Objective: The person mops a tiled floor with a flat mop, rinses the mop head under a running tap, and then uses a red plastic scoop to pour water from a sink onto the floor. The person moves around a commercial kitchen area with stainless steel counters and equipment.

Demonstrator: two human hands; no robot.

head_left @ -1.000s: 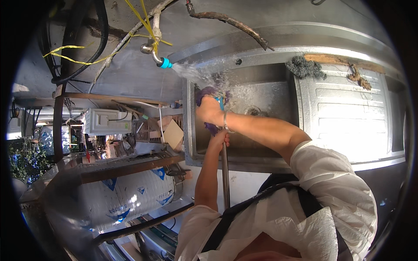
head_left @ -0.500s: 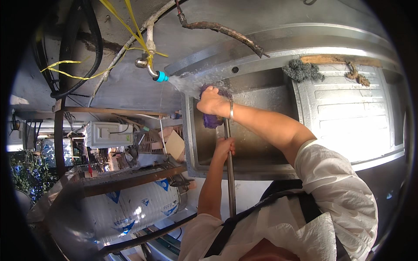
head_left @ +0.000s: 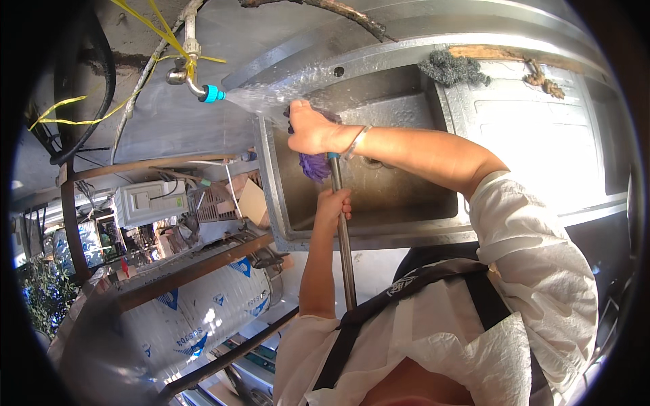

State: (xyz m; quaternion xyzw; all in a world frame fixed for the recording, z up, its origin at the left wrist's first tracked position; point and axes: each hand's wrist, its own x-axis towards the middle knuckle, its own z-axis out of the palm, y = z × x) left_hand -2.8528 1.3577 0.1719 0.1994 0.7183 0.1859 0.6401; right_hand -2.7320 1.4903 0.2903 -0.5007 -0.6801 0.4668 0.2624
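Observation:
A mop with a purple strand head [head_left: 313, 167] and a metal handle [head_left: 344, 250] leans over the stainless steel sink [head_left: 292, 223]. My right hand [head_left: 310, 130] is closed around the mop head, with strands showing above and below it. Lower down, near the sink's front edge, my left hand [head_left: 333, 205] wraps around the handle. Water sprays from the tap's blue nozzle [head_left: 212, 94] toward the mop head and my right hand, and droplets scatter over the basin.
Right of the basin is a ribbed white drainboard [head_left: 528, 128], with grey steel wool [head_left: 452, 69] and a wooden strip [head_left: 501, 53] at its back edge. A dry branch [head_left: 345, 17] lies behind the sink. At the lower left is a film-wrapped metal cylinder [head_left: 196, 314].
The view has shifted, so the sink and tap sit higher and further left. My right hand stays on the mop head and my left on the handle. The spray has spread wider.

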